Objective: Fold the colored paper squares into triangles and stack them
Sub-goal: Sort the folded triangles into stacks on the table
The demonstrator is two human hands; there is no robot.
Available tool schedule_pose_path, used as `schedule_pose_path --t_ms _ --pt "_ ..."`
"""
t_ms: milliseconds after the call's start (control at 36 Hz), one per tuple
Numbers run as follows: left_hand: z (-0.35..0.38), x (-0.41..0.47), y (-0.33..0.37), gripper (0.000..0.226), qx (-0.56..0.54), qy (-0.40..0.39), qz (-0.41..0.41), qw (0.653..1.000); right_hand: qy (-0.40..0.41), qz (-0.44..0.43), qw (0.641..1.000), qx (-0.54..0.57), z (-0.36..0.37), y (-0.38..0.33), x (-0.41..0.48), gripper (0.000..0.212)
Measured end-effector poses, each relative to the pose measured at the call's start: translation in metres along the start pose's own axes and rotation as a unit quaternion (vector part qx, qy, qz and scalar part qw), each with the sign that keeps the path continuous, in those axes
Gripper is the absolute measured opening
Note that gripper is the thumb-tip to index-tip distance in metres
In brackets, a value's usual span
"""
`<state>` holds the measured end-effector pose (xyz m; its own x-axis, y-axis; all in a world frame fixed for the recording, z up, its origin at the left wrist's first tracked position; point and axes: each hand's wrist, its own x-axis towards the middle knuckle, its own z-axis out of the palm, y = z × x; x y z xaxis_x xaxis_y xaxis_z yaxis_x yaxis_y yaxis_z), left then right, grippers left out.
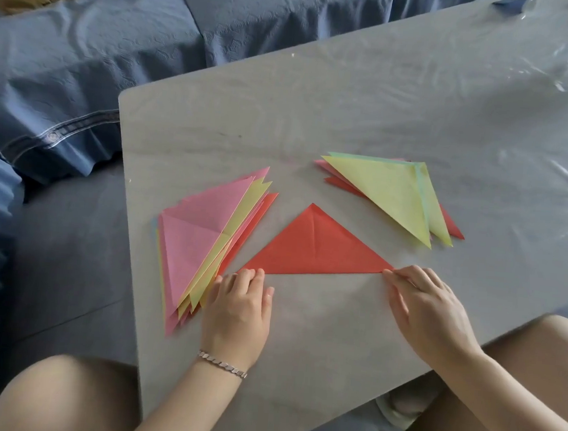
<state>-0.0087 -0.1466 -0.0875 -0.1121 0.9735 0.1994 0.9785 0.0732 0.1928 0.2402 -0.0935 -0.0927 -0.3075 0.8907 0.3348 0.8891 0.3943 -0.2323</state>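
A red paper triangle (310, 248), folded flat with a faint crease down its middle, lies at the centre of a grey table (352, 112) under glossy, wrinkled clear plastic (556, 100). The left hand (238, 308), wearing a silver chain bracelet (221, 364), presses its fingertips on the triangle's left corner; the right hand (428, 305) pinches the right corner. A fanned pile of pink, yellow and red sheets (195, 239) lies to the left, and a stack of triangles (389, 193) topped in yellow-green beyond on the right.
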Motion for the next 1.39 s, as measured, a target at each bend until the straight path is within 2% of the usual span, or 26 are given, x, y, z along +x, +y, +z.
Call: schedule_pose_path --t_ms 56,194,278,361,444,500,583,639,694,750,806,861,917,1000,1111,1222,1306,1361,1389 --pt "0.000 -0.001 0.001 0.047 0.008 0.001 -0.006 1.000 -0.010 0.004 1.000 -0.003 -0.001 -0.001 0.001 0.038" --pt "0.000 -0.001 0.007 0.048 0.029 -0.008 -0.028 0.999 -0.043 0.056 0.997 -0.025 -0.008 -0.008 0.012 0.006" --pt "-0.001 0.001 0.007 0.047 0.042 -0.015 -0.035 0.998 -0.077 0.100 0.992 -0.010 -0.016 -0.013 0.030 0.003" --pt "-0.003 0.001 0.009 0.043 0.049 -0.009 -0.040 0.998 -0.150 0.135 0.979 0.006 -0.021 -0.028 0.054 0.031" --pt "-0.003 0.001 0.007 0.025 0.056 -0.009 -0.035 0.998 -0.242 0.169 0.955 0.019 -0.015 -0.047 0.076 0.060" --pt "-0.005 0.000 0.006 0.021 0.053 -0.025 -0.041 0.997 -0.286 0.178 0.942 0.005 -0.008 -0.057 0.087 0.072" --pt "-0.013 0.002 0.005 0.013 0.032 -0.043 -0.064 0.997 -0.332 0.196 0.923 -0.023 -0.001 -0.062 0.097 0.077" --pt "-0.022 0.006 0.002 0.008 -0.007 -0.024 -0.065 0.998 -0.342 0.235 0.910 0.008 0.000 -0.059 0.101 0.079" --pt "-0.031 0.014 -0.006 0.023 -0.030 0.031 -0.050 0.998 -0.344 0.255 0.902 0.052 -0.001 -0.056 0.100 0.074" --pt "-0.038 0.024 -0.017 0.026 -0.022 0.080 -0.044 0.996 -0.331 0.240 0.909 0.076 -0.001 -0.051 0.094 0.055" --pt "-0.036 0.033 -0.031 0.027 -0.012 0.094 -0.073 0.993 -0.290 0.218 0.926 0.107 -0.001 -0.044 0.083 0.032" --pt "-0.031 0.043 -0.043 0.040 -0.006 0.050 -0.113 0.992 -0.240 0.198 0.938 0.152 -0.001 -0.038 0.074 0.014" --pt "-0.028 0.049 -0.049 0.048 -0.001 -0.015 -0.146 0.989 -0.174 0.207 0.939 0.215 -0.002 -0.033 0.069 0.007" --pt "-0.021 0.054 -0.054 0.051 -0.012 -0.055 -0.169 0.984 -0.064 0.256 0.920 0.291 -0.006 -0.024 0.071 0.011" --pt "-0.018 0.053 -0.056 0.047 -0.020 -0.068 -0.169 0.983 0.031 0.312 0.903 0.294 -0.009 -0.005 0.087 0.017" --pt "-0.016 0.051 -0.056 0.034 0.000 -0.046 -0.138 0.989 0.050 0.351 0.897 0.264 -0.010 0.015 0.107 0.023" --pt "-0.019 0.050 -0.058 0.015 0.008 -0.028 -0.123 0.992 0.034 0.365 0.901 0.231 -0.013 0.019 0.111 0.039" --pt "-0.023 0.050 -0.060 0.005 0.038 -0.036 -0.103 0.993 0.020 0.350 0.913 0.209 -0.016 0.015 0.107 0.049" --pt "-0.025 0.050 -0.061 0.013 0.053 -0.035 -0.085 0.994 0.019 0.328 0.923 0.200 -0.016 0.011 0.103 0.051"
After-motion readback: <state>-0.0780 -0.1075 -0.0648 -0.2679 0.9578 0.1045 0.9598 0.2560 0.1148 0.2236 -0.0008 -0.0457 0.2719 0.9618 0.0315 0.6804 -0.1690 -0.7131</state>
